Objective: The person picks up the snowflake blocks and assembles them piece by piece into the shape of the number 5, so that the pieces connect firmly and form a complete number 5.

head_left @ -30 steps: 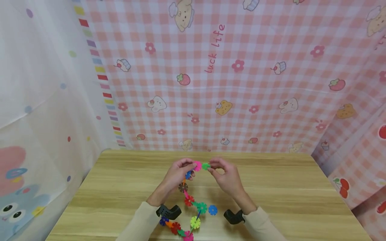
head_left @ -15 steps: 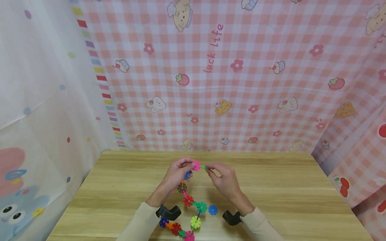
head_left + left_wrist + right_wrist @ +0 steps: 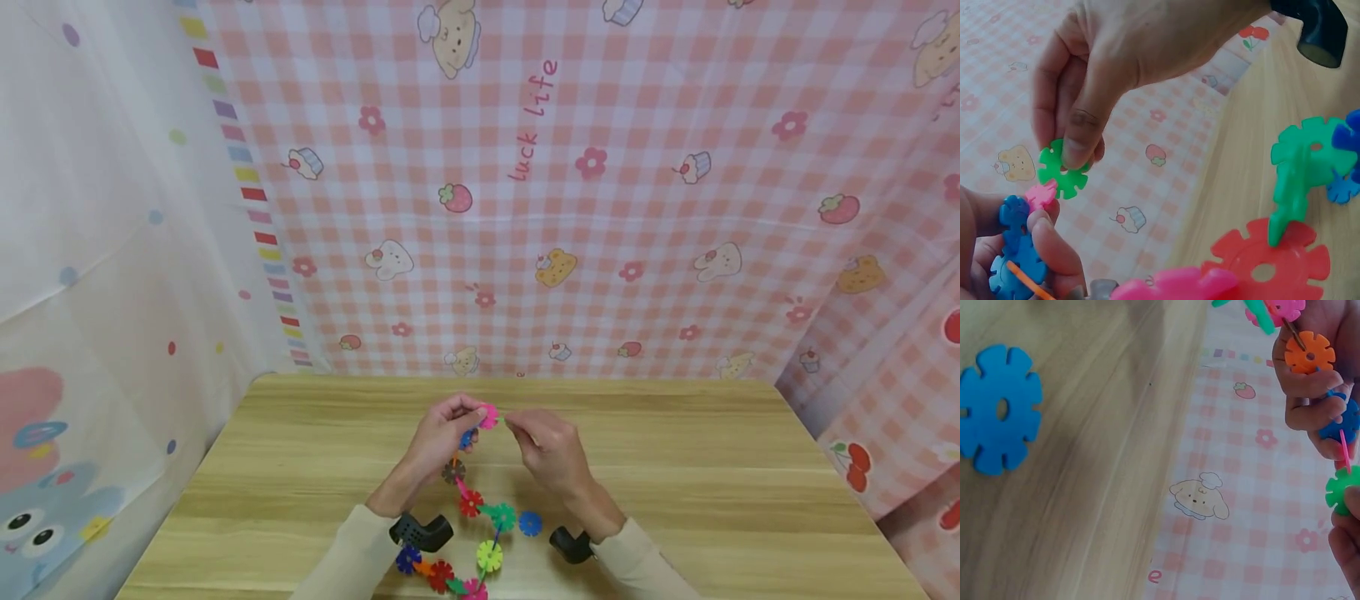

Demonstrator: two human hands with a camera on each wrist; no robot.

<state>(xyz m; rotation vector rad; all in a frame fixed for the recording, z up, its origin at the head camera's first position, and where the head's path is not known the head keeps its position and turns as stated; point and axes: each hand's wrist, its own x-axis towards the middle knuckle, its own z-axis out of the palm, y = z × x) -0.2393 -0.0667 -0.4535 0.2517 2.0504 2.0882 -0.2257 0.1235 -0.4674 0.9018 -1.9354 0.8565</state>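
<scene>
My left hand (image 3: 441,433) pinches a pink snowflake building disc (image 3: 489,417) at the upper end of a linked chain. Blue discs (image 3: 1019,265) of that chain sit among its fingers. Thumb and fingers of my right hand (image 3: 553,452) pinch a light green notched disc (image 3: 1063,178), which is edge-on in the head view. In both wrist views the green disc's rim meets the pink one. From the left hand the chain hangs toward the table through an orange disc (image 3: 1310,354), a brown disc (image 3: 453,472) and a red disc (image 3: 471,502).
The chain runs on over the wooden table (image 3: 675,467) through a teal disc (image 3: 502,517), a yellow disc (image 3: 490,556) and several others near the front edge. A single blue disc (image 3: 530,523) lies beside the teal one. Checked cloth (image 3: 555,208) hangs behind the table.
The green disc has turned from facing the head camera to edge-on. My right hand has moved slightly left toward the pink disc; the left hand keeps its hold nearly still.
</scene>
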